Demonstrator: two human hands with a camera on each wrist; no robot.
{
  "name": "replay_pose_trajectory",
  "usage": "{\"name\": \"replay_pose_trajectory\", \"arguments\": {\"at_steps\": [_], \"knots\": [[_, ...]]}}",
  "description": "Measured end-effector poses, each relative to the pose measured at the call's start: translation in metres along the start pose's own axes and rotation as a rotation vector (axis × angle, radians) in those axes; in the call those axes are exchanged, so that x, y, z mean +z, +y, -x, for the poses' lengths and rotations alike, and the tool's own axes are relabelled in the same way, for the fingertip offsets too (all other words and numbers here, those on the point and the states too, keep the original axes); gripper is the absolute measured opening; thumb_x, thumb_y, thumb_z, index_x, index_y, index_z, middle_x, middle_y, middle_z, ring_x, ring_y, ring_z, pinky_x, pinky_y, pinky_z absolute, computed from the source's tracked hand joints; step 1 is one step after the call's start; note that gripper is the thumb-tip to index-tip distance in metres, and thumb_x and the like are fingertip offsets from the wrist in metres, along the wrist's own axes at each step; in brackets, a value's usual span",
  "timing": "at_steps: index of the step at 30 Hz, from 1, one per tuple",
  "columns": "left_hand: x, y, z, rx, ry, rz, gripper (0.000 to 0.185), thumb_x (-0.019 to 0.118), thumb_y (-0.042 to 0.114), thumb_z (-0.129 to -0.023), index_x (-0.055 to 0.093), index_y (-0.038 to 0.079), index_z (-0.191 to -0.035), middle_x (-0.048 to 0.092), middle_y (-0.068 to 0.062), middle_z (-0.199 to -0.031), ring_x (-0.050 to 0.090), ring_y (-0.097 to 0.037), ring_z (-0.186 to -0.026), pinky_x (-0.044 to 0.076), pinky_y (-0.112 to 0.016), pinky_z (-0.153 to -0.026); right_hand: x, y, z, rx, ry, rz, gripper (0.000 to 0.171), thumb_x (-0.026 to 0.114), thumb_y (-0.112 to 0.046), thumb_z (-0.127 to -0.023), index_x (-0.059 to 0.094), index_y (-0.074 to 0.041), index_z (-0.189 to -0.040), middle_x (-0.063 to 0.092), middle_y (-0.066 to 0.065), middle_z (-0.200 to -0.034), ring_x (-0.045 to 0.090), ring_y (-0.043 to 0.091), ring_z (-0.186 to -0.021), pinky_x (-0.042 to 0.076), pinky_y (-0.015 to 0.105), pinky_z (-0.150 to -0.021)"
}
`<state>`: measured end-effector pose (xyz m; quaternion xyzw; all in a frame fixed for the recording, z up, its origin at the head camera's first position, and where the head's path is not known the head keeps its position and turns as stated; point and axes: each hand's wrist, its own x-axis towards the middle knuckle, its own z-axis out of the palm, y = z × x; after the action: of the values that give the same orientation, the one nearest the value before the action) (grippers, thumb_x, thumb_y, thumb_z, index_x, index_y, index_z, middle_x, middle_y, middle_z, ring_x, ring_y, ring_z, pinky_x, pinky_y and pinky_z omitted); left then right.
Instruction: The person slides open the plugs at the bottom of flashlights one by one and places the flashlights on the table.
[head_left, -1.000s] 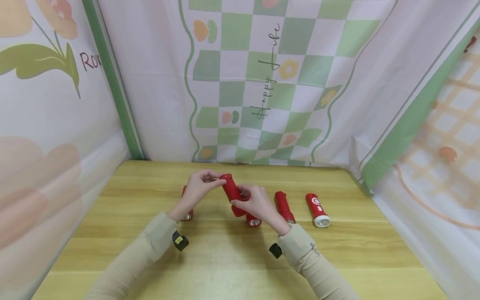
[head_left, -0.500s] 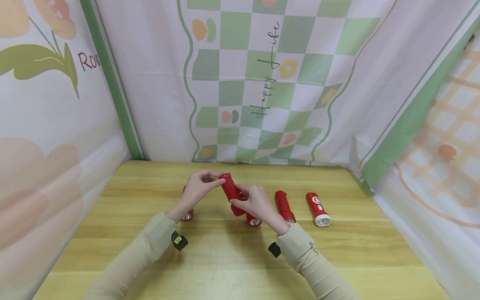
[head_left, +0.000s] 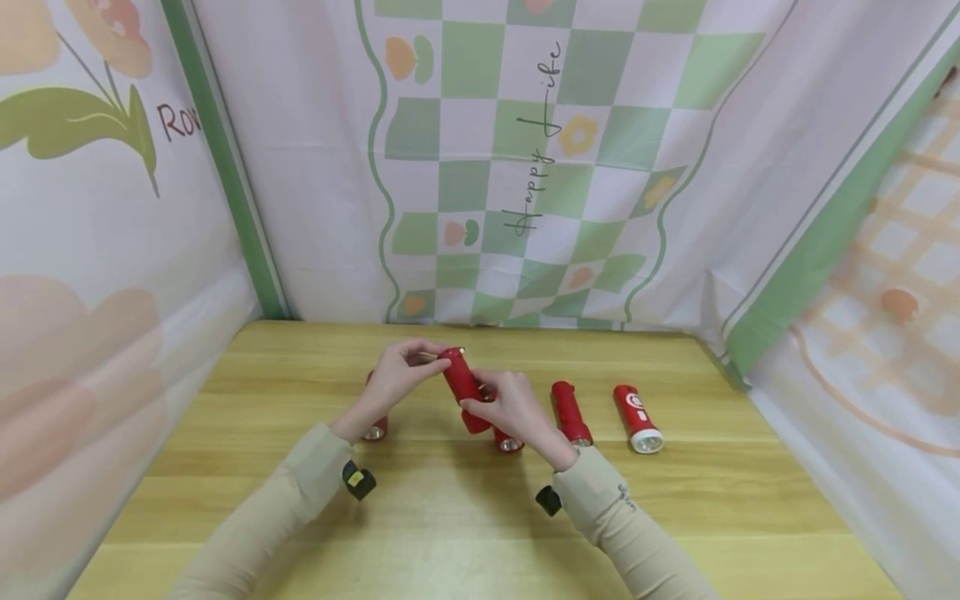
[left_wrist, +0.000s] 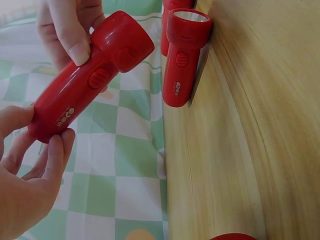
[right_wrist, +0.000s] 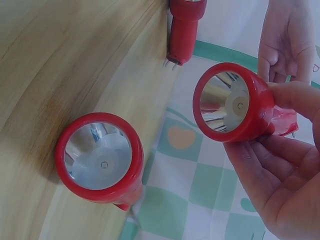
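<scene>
Both hands hold one red flashlight tilted above the table in the head view. My left hand pinches its tail end between thumb and fingers. At the head end, my right hand grips the body just behind the wide rim. In the left wrist view the flashlight shows a ribbed switch and white print. The right wrist view shows its reflector and a thin metal prong at the tail. Below the right hand lies another red flashlight, partly hidden.
On the wooden table, a red flashlight lies partly behind the left hand. To the right are a red flashlight and a red one with a white head. A checked curtain hangs behind the table.
A small pale bit now shows at the tail end of the held flashlight, where the left fingers are. Both hands keep almost the same place and grip.
</scene>
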<state>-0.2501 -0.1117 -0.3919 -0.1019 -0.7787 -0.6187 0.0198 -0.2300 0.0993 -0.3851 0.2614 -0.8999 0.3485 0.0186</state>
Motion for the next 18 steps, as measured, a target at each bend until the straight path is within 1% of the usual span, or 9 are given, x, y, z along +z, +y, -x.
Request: {"name": "replay_pose_trajectory", "arguments": {"at_steps": [5,9,13,18], "knots": [[0.0013,0.0013,0.0004,0.025,-0.009,-0.031,0.023,0.073,0.015,-0.089,0.07,0.004,-0.109,0.072,-0.016,-0.116,0.071,-0.025,-0.101,0.06,-0.035,-0.089,0.0004,0.0003,-0.0003,0.011,0.003,-0.006,0.025,0.074,-0.016,-0.088,0.071,-0.008,-0.112,0.076,0.011,-0.1,0.074,0.022,-0.087,0.063,0.035,-0.076],[0.0029,0.0031,0.0016,0.041,-0.003,-0.047,0.023,0.074,0.018,-0.089,0.069,0.006,-0.107,0.072,-0.014,-0.115,0.071,-0.027,-0.103,0.06,-0.037,-0.089,0.0003,-0.0002,-0.0002,0.0,0.015,-0.014,0.026,0.074,-0.016,-0.088,0.071,-0.007,-0.112,0.076,0.011,-0.099,0.074,0.021,-0.086,0.063,0.035,-0.075],[0.0044,0.0035,0.0008,0.024,0.008,-0.035,0.023,0.076,0.02,-0.088,0.068,0.008,-0.106,0.072,-0.012,-0.116,0.071,-0.027,-0.105,0.06,-0.037,-0.089,-0.001,-0.0015,-0.0005,-0.008,0.02,-0.018,0.027,0.073,-0.016,-0.089,0.07,-0.006,-0.113,0.077,0.012,-0.099,0.073,0.021,-0.085,0.063,0.034,-0.074],[0.0052,0.0052,-0.001,0.008,0.026,-0.027,0.023,0.076,0.019,-0.087,0.068,0.008,-0.105,0.072,-0.012,-0.115,0.071,-0.026,-0.104,0.061,-0.037,-0.088,-0.0029,-0.0027,-0.001,0.014,0.013,-0.018,0.029,0.073,-0.017,-0.089,0.07,-0.007,-0.117,0.077,0.011,-0.101,0.072,0.019,-0.084,0.063,0.034,-0.075]]}}
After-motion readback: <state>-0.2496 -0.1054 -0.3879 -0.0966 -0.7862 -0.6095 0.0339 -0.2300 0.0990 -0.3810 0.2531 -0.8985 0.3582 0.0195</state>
